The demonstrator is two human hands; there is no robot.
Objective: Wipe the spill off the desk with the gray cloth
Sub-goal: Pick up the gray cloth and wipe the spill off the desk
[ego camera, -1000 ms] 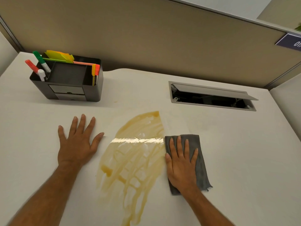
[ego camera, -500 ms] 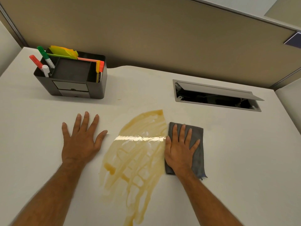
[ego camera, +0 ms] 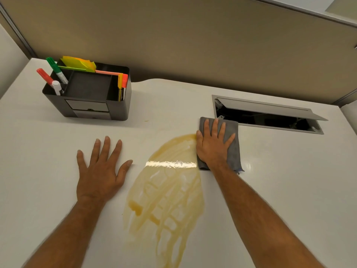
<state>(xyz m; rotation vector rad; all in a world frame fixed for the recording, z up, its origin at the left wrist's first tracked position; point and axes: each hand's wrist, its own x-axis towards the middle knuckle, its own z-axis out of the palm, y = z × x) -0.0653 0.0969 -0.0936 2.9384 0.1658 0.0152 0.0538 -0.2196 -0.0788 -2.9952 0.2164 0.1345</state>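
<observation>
A streaky amber spill [ego camera: 166, 194] spreads over the middle of the white desk [ego camera: 280, 180], running down toward the near edge. The folded gray cloth [ego camera: 234, 149] lies flat at the spill's upper right edge. My right hand [ego camera: 213, 147] presses palm-down on the cloth, fingers spread and pointing away from me. The cloth's far edge almost reaches the cable hatch. My left hand [ego camera: 100, 171] rests flat on bare desk to the left of the spill, fingers apart, holding nothing.
A black desk organizer [ego camera: 90, 105] with markers and sticky notes stands at the back left. An open cable hatch [ego camera: 270, 117] with a raised lid sits at the back right. A beige partition wall [ego camera: 193, 39] closes off the far side.
My right hand has slid the cloth away from me along the spill's right edge, up to the spill's top corner near the hatch. The left hand has stayed planted.
</observation>
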